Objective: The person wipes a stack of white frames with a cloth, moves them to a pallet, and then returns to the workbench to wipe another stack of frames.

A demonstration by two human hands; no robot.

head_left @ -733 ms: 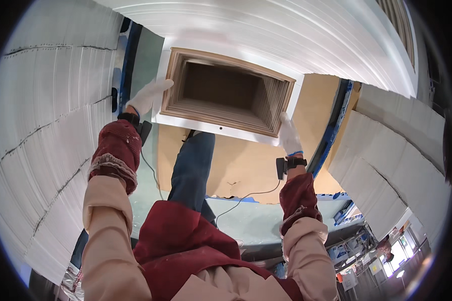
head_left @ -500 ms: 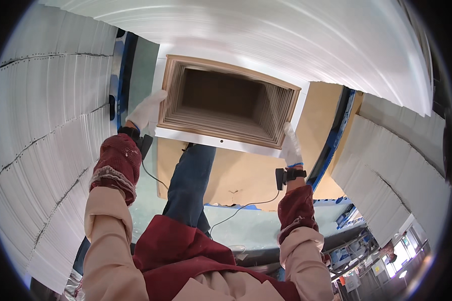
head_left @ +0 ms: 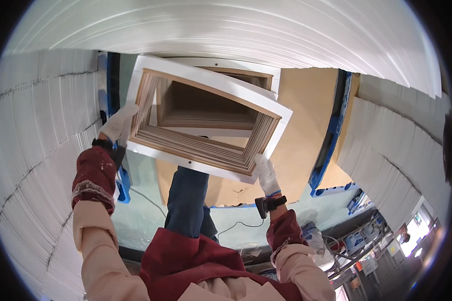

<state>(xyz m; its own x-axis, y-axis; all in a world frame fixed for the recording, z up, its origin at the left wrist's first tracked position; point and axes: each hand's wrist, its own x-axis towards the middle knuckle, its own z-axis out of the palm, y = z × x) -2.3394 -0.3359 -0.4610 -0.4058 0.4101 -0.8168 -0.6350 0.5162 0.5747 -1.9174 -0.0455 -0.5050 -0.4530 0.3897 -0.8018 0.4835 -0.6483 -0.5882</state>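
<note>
Frame: white-faced wooden frame (head_left: 206, 125) — tilting, long axis running 10 to 4 o'clock.
Hands: gloved left hand (head_left: 118, 123) and right hand (head_left: 266, 173) both gripping its ends.

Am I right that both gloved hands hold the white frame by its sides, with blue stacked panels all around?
Not quite: the stacked panels around are white, not blue, as the head view shows. The rest stands: the left hand and right hand, both gloved, hold the white frame by its sides.
</note>
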